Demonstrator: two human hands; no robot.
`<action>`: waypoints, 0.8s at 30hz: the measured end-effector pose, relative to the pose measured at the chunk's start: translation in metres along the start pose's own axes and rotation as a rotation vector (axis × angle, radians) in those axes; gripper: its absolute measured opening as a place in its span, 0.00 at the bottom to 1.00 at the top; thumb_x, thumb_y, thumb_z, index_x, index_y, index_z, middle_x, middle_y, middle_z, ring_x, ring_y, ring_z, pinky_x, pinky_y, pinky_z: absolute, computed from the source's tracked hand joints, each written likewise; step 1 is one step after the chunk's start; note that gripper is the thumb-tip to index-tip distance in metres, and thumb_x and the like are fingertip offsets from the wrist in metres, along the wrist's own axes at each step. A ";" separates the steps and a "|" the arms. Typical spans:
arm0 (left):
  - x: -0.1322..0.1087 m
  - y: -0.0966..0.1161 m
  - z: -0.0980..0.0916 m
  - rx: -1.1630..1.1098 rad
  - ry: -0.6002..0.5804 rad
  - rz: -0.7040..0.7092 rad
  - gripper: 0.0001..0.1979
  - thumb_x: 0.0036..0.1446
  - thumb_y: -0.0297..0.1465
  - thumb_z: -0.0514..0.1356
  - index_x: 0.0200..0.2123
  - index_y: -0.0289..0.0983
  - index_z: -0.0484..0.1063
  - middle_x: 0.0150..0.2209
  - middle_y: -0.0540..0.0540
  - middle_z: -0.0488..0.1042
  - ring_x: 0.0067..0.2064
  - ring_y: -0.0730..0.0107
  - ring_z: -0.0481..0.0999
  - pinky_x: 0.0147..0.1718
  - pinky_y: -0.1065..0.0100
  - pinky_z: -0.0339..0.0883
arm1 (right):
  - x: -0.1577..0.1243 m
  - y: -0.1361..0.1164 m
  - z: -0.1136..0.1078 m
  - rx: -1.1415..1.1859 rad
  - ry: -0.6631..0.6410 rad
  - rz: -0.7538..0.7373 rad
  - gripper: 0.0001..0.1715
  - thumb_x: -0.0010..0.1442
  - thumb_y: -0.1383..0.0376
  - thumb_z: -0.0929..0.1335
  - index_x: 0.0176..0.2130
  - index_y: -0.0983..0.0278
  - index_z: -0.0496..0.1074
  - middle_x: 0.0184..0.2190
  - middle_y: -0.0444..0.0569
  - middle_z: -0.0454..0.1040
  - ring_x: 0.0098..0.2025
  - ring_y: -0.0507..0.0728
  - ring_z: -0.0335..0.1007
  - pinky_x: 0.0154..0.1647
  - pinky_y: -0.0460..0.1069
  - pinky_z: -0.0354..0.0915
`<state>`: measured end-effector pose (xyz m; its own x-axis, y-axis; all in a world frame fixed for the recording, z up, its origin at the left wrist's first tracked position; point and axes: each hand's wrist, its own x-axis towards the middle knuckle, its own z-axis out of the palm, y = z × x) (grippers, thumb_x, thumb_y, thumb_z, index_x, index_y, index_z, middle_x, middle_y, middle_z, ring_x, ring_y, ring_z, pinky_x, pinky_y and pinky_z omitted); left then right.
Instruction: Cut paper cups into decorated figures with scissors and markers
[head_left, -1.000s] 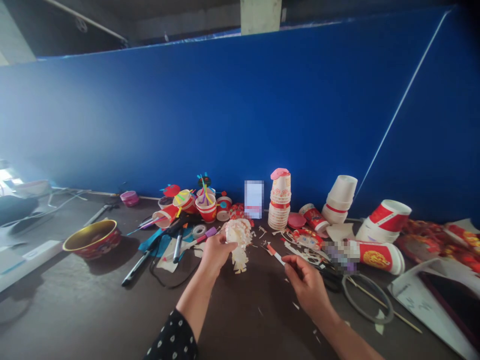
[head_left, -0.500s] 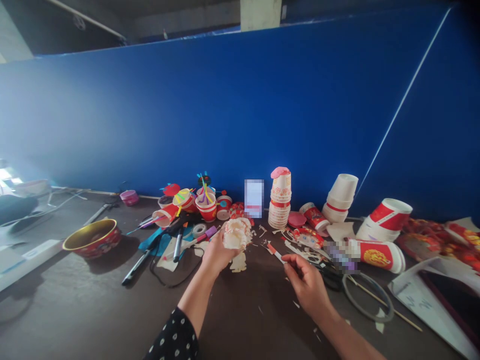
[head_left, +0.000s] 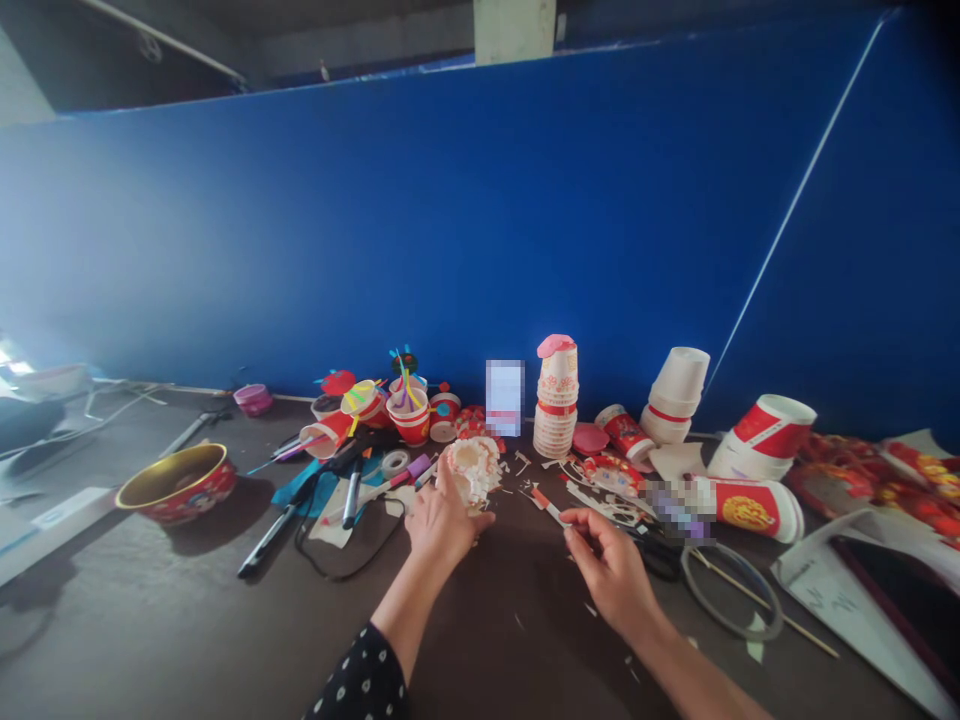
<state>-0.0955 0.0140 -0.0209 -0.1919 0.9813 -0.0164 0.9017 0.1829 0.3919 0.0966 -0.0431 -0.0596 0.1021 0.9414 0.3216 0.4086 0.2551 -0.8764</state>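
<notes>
Loosened from its grip a moment ago, the left hand now lies with fingers spread wide at the near left edge of the frilly white paper piece, which sits mid-bench, left of and nearer than the tall cup stack. To the right, the right hand pinches an orange-tipped white strip between thumb and fingers, its tip pointing far and left.

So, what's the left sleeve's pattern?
The left sleeve is black with small white marks, best seen in the head view.
</notes>
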 end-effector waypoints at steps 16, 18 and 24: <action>0.000 0.001 0.005 -0.030 0.040 0.027 0.50 0.41 0.38 0.59 0.59 0.37 0.29 0.46 0.34 0.67 0.47 0.48 0.67 0.39 0.59 0.57 | 0.001 -0.001 -0.001 -0.046 -0.005 -0.004 0.13 0.56 0.59 0.62 0.36 0.64 0.68 0.23 0.46 0.70 0.25 0.54 0.66 0.27 0.46 0.63; 0.000 0.002 0.007 -0.037 0.058 0.026 0.50 0.41 0.39 0.60 0.59 0.37 0.30 0.47 0.34 0.66 0.48 0.49 0.66 0.40 0.60 0.57 | 0.000 0.000 -0.001 -0.042 -0.002 -0.007 0.12 0.55 0.59 0.62 0.36 0.64 0.68 0.23 0.45 0.69 0.24 0.54 0.66 0.26 0.46 0.62; 0.003 0.000 0.011 -0.083 0.035 0.019 0.45 0.43 0.34 0.58 0.59 0.36 0.32 0.43 0.37 0.71 0.45 0.54 0.70 0.38 0.63 0.58 | 0.000 0.000 0.000 -0.026 0.002 -0.014 0.12 0.55 0.59 0.62 0.36 0.64 0.68 0.22 0.44 0.68 0.24 0.53 0.65 0.25 0.45 0.63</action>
<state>-0.0918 0.0178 -0.0307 -0.1897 0.9816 0.0231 0.8705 0.1573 0.4664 0.0968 -0.0428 -0.0600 0.0982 0.9373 0.3344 0.4333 0.2622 -0.8623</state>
